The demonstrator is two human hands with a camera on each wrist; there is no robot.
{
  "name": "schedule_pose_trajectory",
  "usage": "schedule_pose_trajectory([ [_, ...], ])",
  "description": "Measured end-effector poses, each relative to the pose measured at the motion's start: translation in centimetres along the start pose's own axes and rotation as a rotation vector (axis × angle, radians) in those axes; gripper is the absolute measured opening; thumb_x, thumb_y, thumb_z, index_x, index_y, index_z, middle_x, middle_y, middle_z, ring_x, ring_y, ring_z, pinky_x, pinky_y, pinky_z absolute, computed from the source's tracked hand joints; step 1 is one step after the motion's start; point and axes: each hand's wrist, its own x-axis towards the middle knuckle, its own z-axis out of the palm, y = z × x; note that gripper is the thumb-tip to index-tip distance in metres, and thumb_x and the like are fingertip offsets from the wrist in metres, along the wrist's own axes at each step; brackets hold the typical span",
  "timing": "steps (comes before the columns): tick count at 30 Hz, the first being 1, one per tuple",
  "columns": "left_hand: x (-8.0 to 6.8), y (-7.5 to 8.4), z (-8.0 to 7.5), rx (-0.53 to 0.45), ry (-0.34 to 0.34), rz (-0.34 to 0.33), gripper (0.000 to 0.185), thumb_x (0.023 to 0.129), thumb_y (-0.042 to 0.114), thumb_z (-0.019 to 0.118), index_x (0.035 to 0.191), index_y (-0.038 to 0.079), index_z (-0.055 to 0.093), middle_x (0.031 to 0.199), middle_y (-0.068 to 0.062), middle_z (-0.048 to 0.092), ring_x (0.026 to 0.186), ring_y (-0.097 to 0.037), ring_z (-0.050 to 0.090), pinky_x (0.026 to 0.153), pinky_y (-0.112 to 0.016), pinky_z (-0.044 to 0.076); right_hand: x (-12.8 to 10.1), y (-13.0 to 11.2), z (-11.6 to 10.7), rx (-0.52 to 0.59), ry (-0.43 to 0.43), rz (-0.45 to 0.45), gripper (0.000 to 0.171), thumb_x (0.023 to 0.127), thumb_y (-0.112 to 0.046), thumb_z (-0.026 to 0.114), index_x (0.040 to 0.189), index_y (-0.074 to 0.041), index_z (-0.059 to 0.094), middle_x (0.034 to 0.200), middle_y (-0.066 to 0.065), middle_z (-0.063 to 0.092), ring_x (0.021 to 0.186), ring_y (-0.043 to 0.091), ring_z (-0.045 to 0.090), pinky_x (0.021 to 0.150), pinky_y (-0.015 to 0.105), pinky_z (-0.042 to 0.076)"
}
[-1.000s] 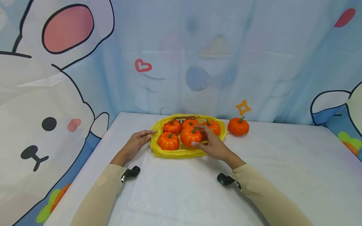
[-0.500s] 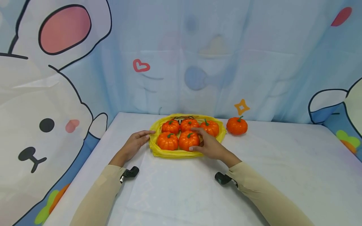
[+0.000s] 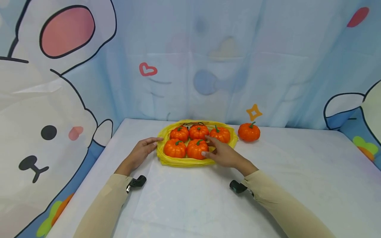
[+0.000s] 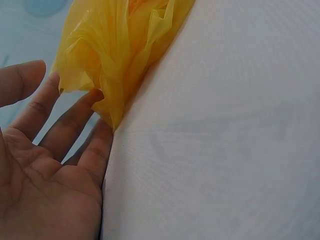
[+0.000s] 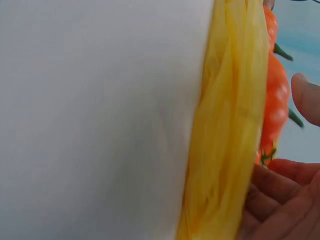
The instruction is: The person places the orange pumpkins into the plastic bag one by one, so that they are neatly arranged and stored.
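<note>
Several small orange pumpkins with green stems sit in a yellow plastic bag (image 3: 174, 161) whose mouth is spread wide. My left hand (image 3: 140, 154) rests at the bag's left rim, its fingertips touching the yellow plastic (image 4: 107, 55) in the left wrist view. At the bag's right side is my right hand (image 3: 227, 154), fingers loosely bent beside the front right pumpkin (image 3: 196, 149). The right wrist view shows the thumb (image 5: 306, 97) apart from that pumpkin (image 5: 275, 100). Part of the right hand's fingers is hidden behind the bag there.
Another orange pumpkin (image 3: 248, 132) stands on the white tabletop (image 3: 190, 198), just right of the bag. A blue printed curtain (image 3: 178, 92) hangs behind the table's back edge and along its left side.
My right hand lowered the front right pumpkin into the bag beside the front left one, then loosened and drew slightly right. My left hand has stayed at the bag's rim.
</note>
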Motion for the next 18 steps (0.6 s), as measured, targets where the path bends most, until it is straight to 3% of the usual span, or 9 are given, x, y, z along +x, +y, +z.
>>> schedule_pose_trajectory([
  [5, 0.0, 0.1, -0.2, -0.008, 0.004, 0.004, 0.038, 0.104, 0.021, 0.045, 0.138, 0.009, 0.056, 0.157, -0.008, 0.037, 0.149, -0.025, 0.028, 0.121, -0.047, 0.026, -1.3, 1.0, -1.1, -0.087, 0.022, -0.033, 0.081, 0.096, -0.043, 0.06, 0.155, -0.002, 0.024, 0.137, 0.018, 0.06, 0.108, 0.027, 0.067, 0.088, 0.041, 0.057],
  [9, 0.0, 0.1, -0.3, 0.002, 0.007, -0.001, 0.038, 0.104, 0.021, 0.045, 0.138, 0.01, 0.057, 0.157, -0.007, 0.037, 0.148, -0.024, 0.029, 0.121, -0.046, 0.027, -2.2, 1.8, -1.5, -0.147, 0.026, -0.043, 0.065, 0.097, -0.037, 0.061, 0.148, -0.002, 0.041, 0.122, 0.011, 0.068, 0.109, 0.025, 0.067, 0.09, 0.042, 0.056],
  [16, 0.0, 0.0, -0.5, -0.053, -0.005, 0.033, 0.039, 0.104, 0.017, 0.044, 0.14, 0.002, 0.052, 0.156, -0.011, 0.037, 0.148, -0.025, 0.029, 0.121, -0.045, 0.026, -3.2, 2.6, -2.4, -0.141, -0.015, -0.099, 0.046, 0.099, -0.036, 0.059, 0.134, -0.005, 0.059, 0.121, 0.008, 0.069, 0.11, 0.024, 0.066, 0.095, 0.044, 0.054],
  [18, 0.1, -0.1, -0.4, -0.061, -0.005, 0.031, 0.039, 0.104, 0.017, 0.044, 0.139, 0.002, 0.053, 0.156, -0.01, 0.038, 0.148, -0.024, 0.029, 0.122, -0.044, 0.026, -3.3, 2.8, -3.2, -0.123, 0.019, -0.131, 0.041, 0.099, -0.033, 0.059, 0.13, -0.006, 0.063, 0.119, 0.007, 0.07, 0.107, 0.023, 0.066, 0.092, 0.043, 0.056],
])
